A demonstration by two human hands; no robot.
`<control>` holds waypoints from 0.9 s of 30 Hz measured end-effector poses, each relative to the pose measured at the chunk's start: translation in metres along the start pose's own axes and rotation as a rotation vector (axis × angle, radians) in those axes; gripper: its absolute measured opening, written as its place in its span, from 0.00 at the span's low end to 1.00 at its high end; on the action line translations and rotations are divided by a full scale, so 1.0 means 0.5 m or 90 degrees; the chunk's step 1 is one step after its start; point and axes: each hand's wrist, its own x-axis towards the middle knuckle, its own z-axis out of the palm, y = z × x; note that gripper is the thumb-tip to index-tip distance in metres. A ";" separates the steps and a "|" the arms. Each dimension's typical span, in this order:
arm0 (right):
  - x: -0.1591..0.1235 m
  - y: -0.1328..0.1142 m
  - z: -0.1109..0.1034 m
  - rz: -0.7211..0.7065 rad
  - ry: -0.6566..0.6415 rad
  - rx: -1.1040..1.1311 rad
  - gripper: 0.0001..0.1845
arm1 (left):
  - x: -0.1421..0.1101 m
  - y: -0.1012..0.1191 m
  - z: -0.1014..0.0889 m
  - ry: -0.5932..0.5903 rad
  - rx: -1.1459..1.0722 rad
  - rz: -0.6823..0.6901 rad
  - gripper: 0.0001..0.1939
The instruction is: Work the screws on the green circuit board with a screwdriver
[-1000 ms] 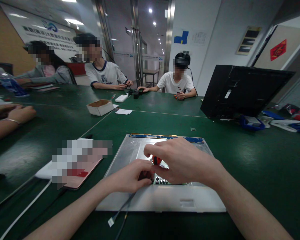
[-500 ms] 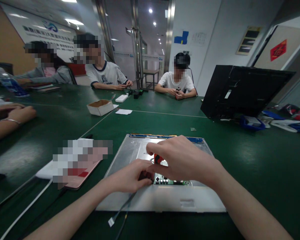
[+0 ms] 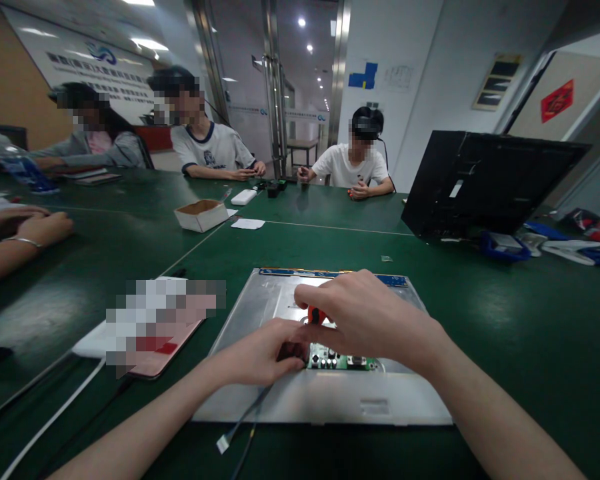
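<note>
A flat metal display panel (image 3: 330, 400) lies before me, with a green circuit board (image 3: 325, 363) on its middle. My right hand (image 3: 363, 313) is closed round the red-and-black handle of a screwdriver (image 3: 316, 315), which stands over the board's left part; its tip is hidden. Beside it, my left hand (image 3: 267, 350) rests low at the board's left edge, fingers curled together. What those fingers grip, if anything, is hidden. A thin cable with a white connector (image 3: 223, 444) runs from under the left hand over the panel's front edge.
Left of the panel lie a pink phone (image 3: 167, 360) and a white device (image 3: 93, 340) with cables. A small open box (image 3: 200, 217) stands farther back. At the right is a black monitor casing (image 3: 485, 183). Several people sit round the green table (image 3: 520, 333); another person's hands (image 3: 45, 230) rest at left.
My right hand and the screwdriver handle have turned slightly, while my left hand stays in place. Across the table, a person in white has moved one hand out to the side.
</note>
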 end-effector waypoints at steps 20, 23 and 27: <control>0.001 -0.008 -0.003 0.016 -0.007 0.012 0.10 | 0.004 0.000 0.005 0.019 0.026 0.042 0.02; 0.000 -0.008 -0.004 0.002 -0.011 0.023 0.11 | 0.004 0.002 0.003 0.024 0.016 0.057 0.03; 0.005 -0.005 0.000 0.015 -0.013 -0.010 0.09 | 0.002 0.001 0.004 0.013 0.013 0.042 0.04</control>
